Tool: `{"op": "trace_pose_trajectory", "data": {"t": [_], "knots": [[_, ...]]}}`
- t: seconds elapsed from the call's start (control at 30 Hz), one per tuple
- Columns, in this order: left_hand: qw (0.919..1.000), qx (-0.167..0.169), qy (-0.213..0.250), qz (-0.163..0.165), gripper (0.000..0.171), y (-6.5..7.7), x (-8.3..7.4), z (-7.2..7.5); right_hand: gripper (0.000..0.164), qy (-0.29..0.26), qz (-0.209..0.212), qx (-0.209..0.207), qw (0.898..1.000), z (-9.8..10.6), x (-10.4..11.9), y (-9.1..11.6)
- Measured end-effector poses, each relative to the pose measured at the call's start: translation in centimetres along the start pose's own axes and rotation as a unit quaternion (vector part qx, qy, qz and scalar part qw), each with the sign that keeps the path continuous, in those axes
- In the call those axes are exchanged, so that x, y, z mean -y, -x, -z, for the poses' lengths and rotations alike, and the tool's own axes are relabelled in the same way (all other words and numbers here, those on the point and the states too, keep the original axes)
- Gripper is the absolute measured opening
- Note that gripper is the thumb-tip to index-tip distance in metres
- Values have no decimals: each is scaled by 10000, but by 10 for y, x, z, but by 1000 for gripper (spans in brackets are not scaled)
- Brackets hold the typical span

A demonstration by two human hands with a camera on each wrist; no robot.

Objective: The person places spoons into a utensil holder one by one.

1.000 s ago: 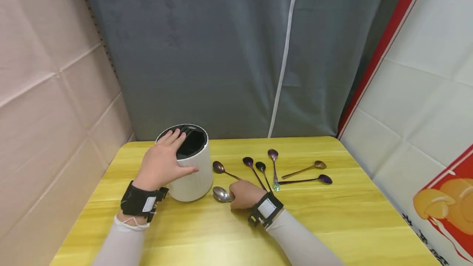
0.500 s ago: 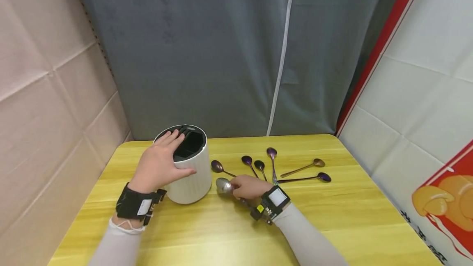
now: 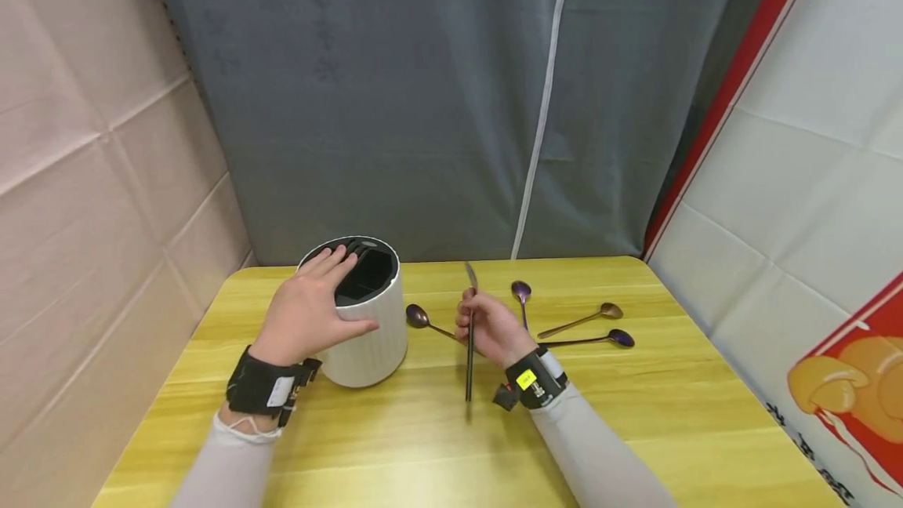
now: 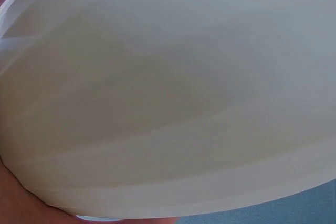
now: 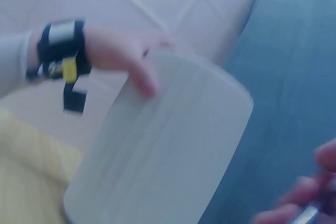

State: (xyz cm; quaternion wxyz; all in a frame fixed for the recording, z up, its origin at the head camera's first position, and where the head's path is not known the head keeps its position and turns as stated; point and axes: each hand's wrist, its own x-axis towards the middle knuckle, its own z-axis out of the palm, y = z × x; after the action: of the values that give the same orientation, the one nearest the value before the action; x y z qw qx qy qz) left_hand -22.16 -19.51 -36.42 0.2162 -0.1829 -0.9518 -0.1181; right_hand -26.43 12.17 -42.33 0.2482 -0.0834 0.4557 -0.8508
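Observation:
A white ribbed round container (image 3: 374, 335) with a black inside stands at the left of the table. My left hand (image 3: 303, 312) rests on its near left rim, fingers spread and straight across the top, thumb along the outer wall. That wall (image 4: 173, 103) fills most of the left wrist view. My right hand (image 3: 490, 328) pinches a long-handled spoon (image 3: 469, 371) upright, its bowl edge-on at the top and its handle pointing down. In the right wrist view only part of the right hand's fingers (image 5: 294, 208) shows, with a blurred piece of shiny metal.
A bronze-coloured spoon (image 3: 418, 316) lies right of the container. Farther right lie a purple spoon (image 3: 521, 292), a copper-coloured spoon (image 3: 610, 311) and a dark spoon (image 3: 620, 339). A grey curtain (image 3: 395, 116) hangs behind the yellow wood-grain table (image 3: 353, 453).
My right hand has picked the silver spoon up from the table and turned it upright. It now covers the place where two dark spoons lay. My left hand has stayed on the container.

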Motion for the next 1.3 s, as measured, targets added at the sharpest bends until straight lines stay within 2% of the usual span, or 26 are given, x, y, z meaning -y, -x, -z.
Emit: {"op": "trace_pose_trajectory", "data": {"t": [0.1, 0.17, 0.27, 0.37, 0.47, 0.53, 0.67, 0.7, 0.77, 0.93, 1.03, 1.1, 1.2, 1.3], "knots": [[10000, -13, 65, -33, 111, -1, 2, 0, 30, -717, 706, -576, 9933, -11, 15, 8], [9999, 9, 129, -66, 110, 0, 2, 0, 33, -932, 1243, -725, 9852, -17, 26, 16], [9997, 60, 204, -128, 109, 0, 2, 0, 40, -1172, 2013, -545, 9710, -29, 40, 30], [9996, 99, 222, -151, 109, 1, 0, 1, 48, -1308, 2743, -22, 9527, -41, 49, 41], [9995, 140, 242, -147, 110, 1, -3, 2, 50, -1548, 3435, 512, 9249, -58, 54, 48], [9995, 153, 243, -157, 110, 0, -5, 3, 50, -1785, 3895, 856, 8995, -74, 56, 48], [9995, 140, 249, -158, 112, -2, -6, 7, 51, -1934, 4833, 1172, 8457, -107, 64, 37], [9995, 122, 249, -172, 112, -3, -6, 7, 52, -1857, 5025, 1178, 8361, -114, 66, 32], [9994, 95, 261, -183, 112, -4, -7, 8, 53, -1526, 5257, 1159, 8288, -125, 68, 19], [9993, 52, 303, -193, 112, -4, -7, 6, 47, -297, 5217, 1222, 8438, -136, 62, -24], [9993, 1, 327, -184, 112, -3, -7, 6, 44, 27, 4997, 1236, 8573, -134, 51, -48], [9993, -42, 330, -195, 112, -2, -7, 5, 44, 217, 4745, 1148, 8725, -132, 43, -61], [9991, -125, 316, -247, 111, -3, -8, 3, 47, 671, 4160, 1030, 9010, -127, 32, -79], [9989, -135, 304, -324, 110, -4, -8, 2, 48, 1171, 3667, 842, 9191, -122, 24, -86]]}}
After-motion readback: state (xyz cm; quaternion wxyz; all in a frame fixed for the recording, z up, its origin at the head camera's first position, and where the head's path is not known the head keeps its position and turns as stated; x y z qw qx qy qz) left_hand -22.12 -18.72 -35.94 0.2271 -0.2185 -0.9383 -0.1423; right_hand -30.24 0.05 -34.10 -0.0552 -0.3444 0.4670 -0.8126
